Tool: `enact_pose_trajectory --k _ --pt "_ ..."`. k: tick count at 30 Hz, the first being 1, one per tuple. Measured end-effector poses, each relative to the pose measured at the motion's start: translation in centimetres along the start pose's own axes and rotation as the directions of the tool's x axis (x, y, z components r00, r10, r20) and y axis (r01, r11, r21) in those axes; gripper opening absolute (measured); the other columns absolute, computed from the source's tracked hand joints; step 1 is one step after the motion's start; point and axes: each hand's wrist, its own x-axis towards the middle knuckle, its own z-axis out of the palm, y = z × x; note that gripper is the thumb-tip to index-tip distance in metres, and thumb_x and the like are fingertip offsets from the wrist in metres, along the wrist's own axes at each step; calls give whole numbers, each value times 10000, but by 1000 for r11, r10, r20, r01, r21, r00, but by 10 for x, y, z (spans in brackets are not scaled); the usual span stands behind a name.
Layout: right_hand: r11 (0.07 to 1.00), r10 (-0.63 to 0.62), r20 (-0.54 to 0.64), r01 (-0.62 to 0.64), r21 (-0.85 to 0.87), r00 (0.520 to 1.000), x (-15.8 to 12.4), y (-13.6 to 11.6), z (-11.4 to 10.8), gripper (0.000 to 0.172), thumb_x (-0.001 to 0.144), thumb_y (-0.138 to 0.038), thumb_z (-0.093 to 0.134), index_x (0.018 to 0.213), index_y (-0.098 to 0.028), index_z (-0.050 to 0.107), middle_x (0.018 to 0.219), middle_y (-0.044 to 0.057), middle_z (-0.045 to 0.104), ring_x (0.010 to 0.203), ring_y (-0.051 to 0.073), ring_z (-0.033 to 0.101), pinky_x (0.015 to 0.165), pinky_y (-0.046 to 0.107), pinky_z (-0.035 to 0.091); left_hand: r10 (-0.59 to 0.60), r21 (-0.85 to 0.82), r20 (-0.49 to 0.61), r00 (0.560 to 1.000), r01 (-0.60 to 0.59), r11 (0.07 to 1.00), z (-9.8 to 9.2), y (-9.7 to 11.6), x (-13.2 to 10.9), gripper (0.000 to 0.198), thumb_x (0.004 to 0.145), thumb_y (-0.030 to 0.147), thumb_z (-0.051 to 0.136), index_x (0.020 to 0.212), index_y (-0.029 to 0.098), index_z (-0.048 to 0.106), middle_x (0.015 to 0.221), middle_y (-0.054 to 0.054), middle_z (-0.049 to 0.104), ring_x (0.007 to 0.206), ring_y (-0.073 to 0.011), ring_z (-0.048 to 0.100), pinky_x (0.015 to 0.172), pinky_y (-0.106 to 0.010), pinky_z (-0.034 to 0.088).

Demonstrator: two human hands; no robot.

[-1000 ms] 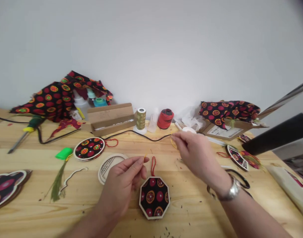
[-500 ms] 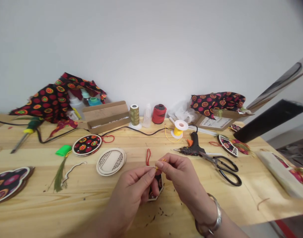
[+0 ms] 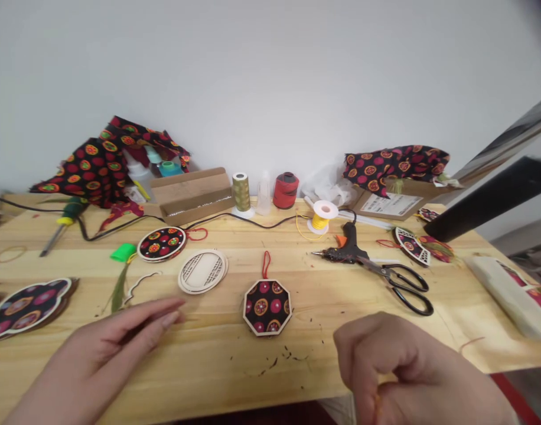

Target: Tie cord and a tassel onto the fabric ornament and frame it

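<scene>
My left hand (image 3: 115, 348), its fingers stretched out and holding nothing, hovers over the table at the left, near a green tassel (image 3: 119, 290) and a white curvy strip (image 3: 140, 283). My right hand (image 3: 398, 366) is closed near the front edge, thumb pressed to the curled fingers. A tiny orange-yellow bit shows at its thumb, too small to name. Between both hands an octagonal pendant (image 3: 267, 308) lies flat, patterned dark fabric in a pale wooden frame with a red cord loop (image 3: 266, 264) on top. Left of it rests a round wooden lattice piece (image 3: 203, 271).
Scissors (image 3: 410, 288) and a glue gun (image 3: 348, 248) lie at the right. Spools of yellow cord (image 3: 320, 221), red thread (image 3: 285, 192) and olive thread (image 3: 241, 192) stand behind. A cardboard box (image 3: 195, 195), fabric (image 3: 93, 168) and a screwdriver (image 3: 60, 230) are at the left.
Both hands have parted from above the octagonal pendant, the left one leftward and opening, the right one down and to the right. The pendant now shows in full.
</scene>
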Motion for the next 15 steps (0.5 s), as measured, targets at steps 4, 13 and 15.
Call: enact_pose_trajectory --k 4,13,15 --pt "993 92 -153 -101 -53 984 13 20 18 81 735 -224 702 686 -162 689 687 -9 593 650 103 538 603 215 412 39 -39 242 970 -31 999 23 22 -11 247 716 371 642 946 311 709 907 34 743 773 -180 676 682 -225 544" --pt "970 -134 -380 42 -241 915 31 38 63 124 737 -82 665 732 -199 706 704 -21 542 688 92 530 619 196 412 44 -564 722 691 550 616 63 71 -40 450 670 235 708 1109 306 637 961 -3 712 880 -197 643 789 -311 503" --pt "974 -116 -389 28 -225 914 32 38 64 123 738 -82 661 724 -196 706 689 -22 532 662 89 525 600 193 412 -7 -521 760 650 617 590 65 74 -37 376 681 231 703 1054 261 666 838 -4 713 734 -149 632 655 -239 497"
